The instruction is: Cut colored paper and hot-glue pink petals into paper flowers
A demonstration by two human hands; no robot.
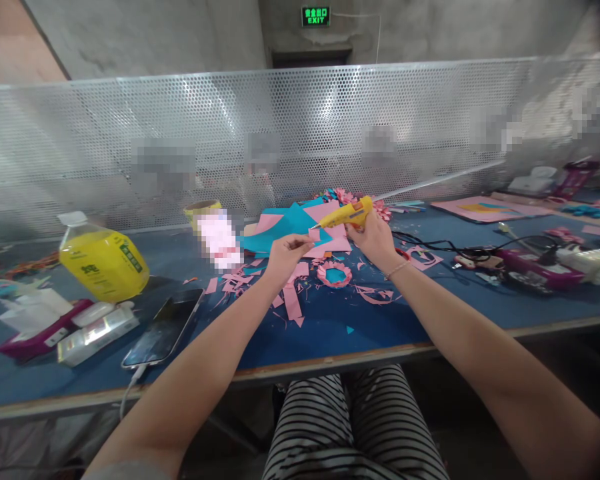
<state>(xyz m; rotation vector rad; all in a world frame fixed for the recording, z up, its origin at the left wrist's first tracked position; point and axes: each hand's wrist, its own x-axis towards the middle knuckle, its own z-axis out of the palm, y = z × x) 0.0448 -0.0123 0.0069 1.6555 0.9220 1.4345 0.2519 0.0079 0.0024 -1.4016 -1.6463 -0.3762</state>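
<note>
My right hand [373, 237] is wrapped round a yellow hot glue gun [347, 213] whose nozzle points left. The nozzle tip meets a small pink paper piece [314, 234] that my left hand [286, 255] pinches between its fingertips. Both hands hover above the blue table [330, 327]. Just below them lies a pink paper ring with a blue centre [335, 273]. Pink paper strips and scraps [293, 303] are scattered under my left hand. Pink and blue paper sheets [293, 223] lie behind the hands.
A yellow drink bottle [103, 260] lies on its side at the left, near a phone [163, 328] on a cable and small boxes [70, 327]. A tape roll [203, 212] stands behind. Cables and a purple device [530, 270] are at the right. A perforated metal screen [300, 133] backs the table.
</note>
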